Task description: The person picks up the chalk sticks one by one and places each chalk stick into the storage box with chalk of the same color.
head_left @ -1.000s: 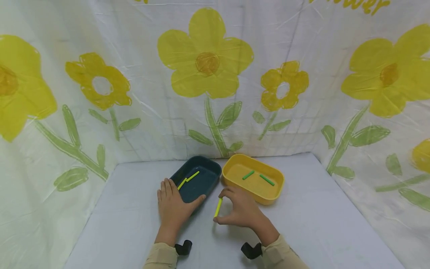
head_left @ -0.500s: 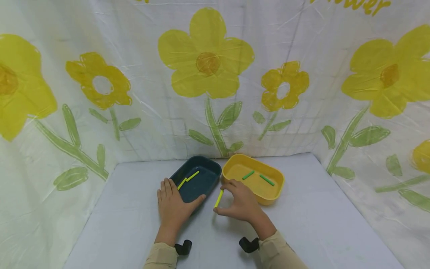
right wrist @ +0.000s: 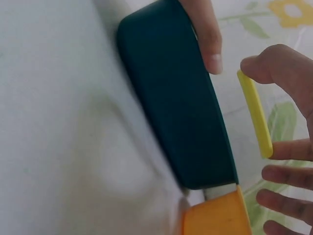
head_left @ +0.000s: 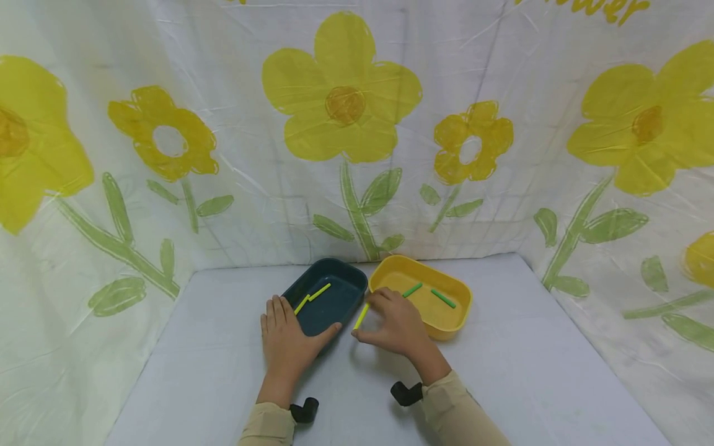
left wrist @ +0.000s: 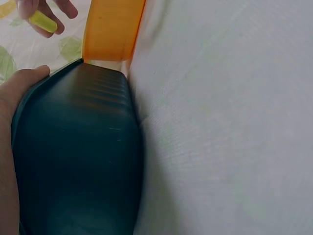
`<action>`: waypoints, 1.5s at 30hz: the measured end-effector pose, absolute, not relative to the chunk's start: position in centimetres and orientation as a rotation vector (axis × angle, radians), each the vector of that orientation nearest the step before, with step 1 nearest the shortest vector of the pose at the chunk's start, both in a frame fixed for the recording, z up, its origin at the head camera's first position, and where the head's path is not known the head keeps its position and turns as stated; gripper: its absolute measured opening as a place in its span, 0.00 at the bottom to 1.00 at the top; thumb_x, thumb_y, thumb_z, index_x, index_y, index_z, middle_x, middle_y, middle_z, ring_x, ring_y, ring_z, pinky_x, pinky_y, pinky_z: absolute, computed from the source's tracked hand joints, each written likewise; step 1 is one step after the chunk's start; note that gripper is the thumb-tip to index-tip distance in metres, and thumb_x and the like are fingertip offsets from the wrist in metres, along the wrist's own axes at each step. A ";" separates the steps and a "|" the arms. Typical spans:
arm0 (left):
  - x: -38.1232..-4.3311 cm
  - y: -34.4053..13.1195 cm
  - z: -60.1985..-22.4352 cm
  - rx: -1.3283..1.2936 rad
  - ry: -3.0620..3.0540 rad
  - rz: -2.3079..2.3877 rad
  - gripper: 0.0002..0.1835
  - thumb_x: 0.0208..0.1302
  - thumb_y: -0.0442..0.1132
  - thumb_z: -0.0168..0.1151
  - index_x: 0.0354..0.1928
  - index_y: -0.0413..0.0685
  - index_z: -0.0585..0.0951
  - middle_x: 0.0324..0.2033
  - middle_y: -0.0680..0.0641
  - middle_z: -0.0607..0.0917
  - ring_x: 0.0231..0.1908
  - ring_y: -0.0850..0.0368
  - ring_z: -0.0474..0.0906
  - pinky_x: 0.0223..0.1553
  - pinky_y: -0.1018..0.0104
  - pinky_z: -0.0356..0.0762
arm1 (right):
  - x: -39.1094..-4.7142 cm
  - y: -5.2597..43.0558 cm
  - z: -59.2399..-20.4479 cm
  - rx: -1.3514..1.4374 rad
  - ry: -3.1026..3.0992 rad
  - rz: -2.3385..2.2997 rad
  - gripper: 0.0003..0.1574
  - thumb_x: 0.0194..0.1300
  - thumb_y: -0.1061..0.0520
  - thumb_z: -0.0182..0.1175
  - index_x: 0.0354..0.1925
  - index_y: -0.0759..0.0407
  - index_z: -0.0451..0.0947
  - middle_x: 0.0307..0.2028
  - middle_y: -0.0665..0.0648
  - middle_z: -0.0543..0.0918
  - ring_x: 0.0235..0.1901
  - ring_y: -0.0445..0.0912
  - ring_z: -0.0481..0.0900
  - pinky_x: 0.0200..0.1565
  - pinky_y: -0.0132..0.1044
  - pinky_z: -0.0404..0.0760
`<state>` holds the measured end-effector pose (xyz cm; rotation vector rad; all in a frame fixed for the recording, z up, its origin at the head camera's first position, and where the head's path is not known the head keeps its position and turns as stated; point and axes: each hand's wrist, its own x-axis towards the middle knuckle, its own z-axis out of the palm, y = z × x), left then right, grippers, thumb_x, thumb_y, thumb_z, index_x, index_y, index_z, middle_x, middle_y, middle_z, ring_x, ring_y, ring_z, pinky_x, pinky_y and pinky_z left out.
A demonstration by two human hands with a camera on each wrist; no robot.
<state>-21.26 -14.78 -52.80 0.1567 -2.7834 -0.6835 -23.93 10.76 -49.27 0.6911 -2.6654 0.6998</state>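
Note:
My left hand [head_left: 290,341] lies over the near left end of a dark teal tray [head_left: 338,314], its fingers straight and its thumb along the rim. Two yellow sticks [head_left: 320,292] lie in that tray, one partly behind my fingers. Between thumb and index fingertip, my right hand [head_left: 400,325] pinches another thin yellow stick [right wrist: 255,113] by its two ends. It holds this stick raised and slanted, just right of the teal tray and above its rim level in the right wrist view. The other right fingers are spread and overlap the yellow tray [head_left: 458,319] in the head view.
Inside the yellow tray lie two green sticks [head_left: 443,298], the left one partly covered by my right hand. Both trays stand side by side on a white-covered table [head_left: 535,371]. A white curtain [head_left: 262,210] with painted yellow flowers hangs behind.
My right hand has moved forward, away from the body, carrying the pinched yellow stick up beside the teal tray. The left hand and both trays have stayed in place.

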 end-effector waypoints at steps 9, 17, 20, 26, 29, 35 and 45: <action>-21.4 -14.9 -52.9 0.159 -2.787 -0.671 0.84 0.45 0.93 0.55 0.83 0.29 0.44 0.83 0.28 0.49 0.84 0.32 0.43 0.83 0.35 0.41 | -25.2 9.9 -49.2 0.534 -2.681 0.704 0.47 0.51 0.22 0.74 0.58 0.49 0.86 0.55 0.51 0.85 0.52 0.50 0.84 0.50 0.50 0.86; -21.5 -14.9 -53.1 0.159 -2.795 -0.659 0.84 0.45 0.95 0.50 0.83 0.29 0.44 0.83 0.28 0.49 0.84 0.33 0.43 0.83 0.34 0.42 | -26.0 9.0 -49.4 0.508 -2.684 0.672 0.47 0.52 0.21 0.73 0.58 0.50 0.86 0.53 0.52 0.86 0.50 0.51 0.84 0.52 0.52 0.85; -21.5 -15.0 -53.1 0.160 -2.799 -0.656 0.84 0.44 0.95 0.50 0.83 0.29 0.45 0.83 0.28 0.50 0.84 0.33 0.43 0.83 0.34 0.42 | -26.2 8.5 -49.5 0.510 -2.681 0.667 0.48 0.52 0.22 0.74 0.58 0.52 0.86 0.53 0.54 0.87 0.50 0.52 0.85 0.53 0.54 0.84; -21.5 -15.0 -53.0 0.154 -2.785 -0.664 0.84 0.45 0.93 0.54 0.83 0.28 0.46 0.83 0.27 0.50 0.84 0.32 0.44 0.82 0.32 0.43 | -26.3 7.7 -49.9 0.494 -2.697 0.641 0.48 0.53 0.22 0.74 0.58 0.53 0.86 0.52 0.54 0.86 0.48 0.52 0.84 0.53 0.56 0.83; -21.4 -15.0 -53.1 0.151 -2.770 -0.667 0.83 0.46 0.93 0.55 0.83 0.29 0.46 0.82 0.27 0.51 0.84 0.32 0.45 0.82 0.32 0.44 | -26.4 7.4 -50.1 0.489 -2.710 0.626 0.48 0.53 0.22 0.74 0.58 0.53 0.86 0.52 0.55 0.86 0.48 0.52 0.83 0.52 0.55 0.82; -21.4 -15.0 -53.1 0.158 -2.771 -0.668 0.84 0.44 0.94 0.53 0.83 0.29 0.45 0.83 0.28 0.51 0.84 0.33 0.45 0.82 0.33 0.44 | -26.4 7.0 -50.0 0.499 -2.732 0.576 0.49 0.54 0.21 0.72 0.59 0.53 0.85 0.56 0.56 0.85 0.53 0.54 0.84 0.55 0.55 0.82; -21.5 -15.0 -53.2 0.155 -2.765 -0.644 0.83 0.46 0.92 0.57 0.82 0.28 0.47 0.82 0.27 0.52 0.83 0.32 0.46 0.82 0.33 0.44 | -26.4 6.6 -49.9 0.513 -2.776 0.554 0.50 0.55 0.22 0.72 0.60 0.56 0.86 0.57 0.57 0.84 0.54 0.55 0.83 0.55 0.56 0.81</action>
